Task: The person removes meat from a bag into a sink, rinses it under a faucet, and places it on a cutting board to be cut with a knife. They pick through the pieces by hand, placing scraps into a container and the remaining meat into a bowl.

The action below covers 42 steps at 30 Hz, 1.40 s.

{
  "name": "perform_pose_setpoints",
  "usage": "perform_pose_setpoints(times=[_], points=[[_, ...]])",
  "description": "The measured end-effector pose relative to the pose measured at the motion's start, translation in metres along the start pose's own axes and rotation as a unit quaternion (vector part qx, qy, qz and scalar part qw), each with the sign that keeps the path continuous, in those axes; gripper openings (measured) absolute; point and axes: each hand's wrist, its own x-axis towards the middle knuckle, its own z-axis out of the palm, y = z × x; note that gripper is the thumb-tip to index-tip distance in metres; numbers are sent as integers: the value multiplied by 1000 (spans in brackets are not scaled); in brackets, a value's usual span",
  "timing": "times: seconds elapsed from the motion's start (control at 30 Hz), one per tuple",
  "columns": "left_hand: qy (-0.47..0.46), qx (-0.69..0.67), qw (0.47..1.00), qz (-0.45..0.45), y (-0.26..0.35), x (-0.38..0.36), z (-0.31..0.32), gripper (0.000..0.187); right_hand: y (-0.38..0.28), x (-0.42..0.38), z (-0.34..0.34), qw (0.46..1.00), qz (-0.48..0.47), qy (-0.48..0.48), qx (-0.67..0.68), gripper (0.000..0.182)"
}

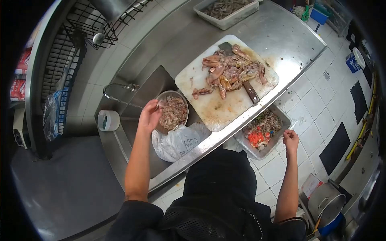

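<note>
My left hand (149, 117) is over the sink, at the left rim of a metal bowl (186, 107) holding pale chopped seafood (173, 114). Its fingers are curled, with a small pale, shiny bit at the tips that I cannot make out. Water from the tap (130, 87) runs toward this hand. My right hand (290, 140) is closed beside a grey tub (288, 119) of food scraps (261, 130); whatever it may hold is hidden. On a white cutting board (217, 114) lies a heap of squid (233, 71), with a dark-handled knife (251, 92) at its edge.
A marked white plastic bag (181, 141) sits in the sink (159, 82) below the bowl. Another tub of seafood (225, 20) stands at the counter's far end. A white container (108, 120) is left of the sink. The counter's metal edge (225, 138) runs before me.
</note>
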Motion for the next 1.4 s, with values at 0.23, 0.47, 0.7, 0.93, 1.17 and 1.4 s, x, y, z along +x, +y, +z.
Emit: perform_pose_setpoints(times=[0.23,0.47,0.7,0.93,1.17,1.4], points=[[316,263,912,-7,63,93,-198,13,-19,-27,4,999,28,31,-26,11],[384,468,745,280,109,121,-191,21,-12,-62,24,997,52,55,-26,10],[207,745,517,368,138,123,-205,30,-36,-92,67,994,61,69,-50,8],[-9,807,584,93,174,150,-211,45,-58,-113,92,994,63,79,-53,11],[260,325,878,238,102,85,-221,23,-48,-138,85,992,75,99,-1,9],[227,577,670,409,124,100,-205,20,-44,-121,57,993,73,92,14,13]])
